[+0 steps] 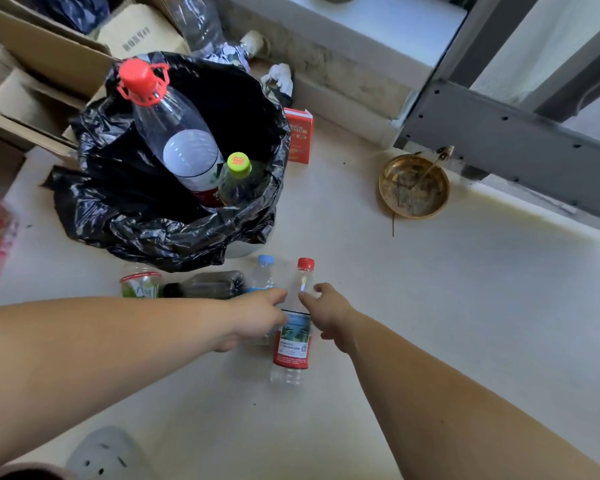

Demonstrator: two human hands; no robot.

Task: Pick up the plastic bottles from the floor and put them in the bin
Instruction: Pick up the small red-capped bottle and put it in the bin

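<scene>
The bin [94, 202], lined with a black bag, holds a large clear bottle with a red cap [174, 133] and a smaller green-capped bottle [238, 178], both sticking out upright. Near it on the floor [430, 306] lie a red-capped bottle [293, 337], a blue-capped bottle [262, 275], a dark bottle [208, 285] and a green-labelled one [140, 282]. The left hand [257, 317] and right hand [329, 313] flank the red-capped bottle, fingers loosely spread, gripping nothing.
</scene>
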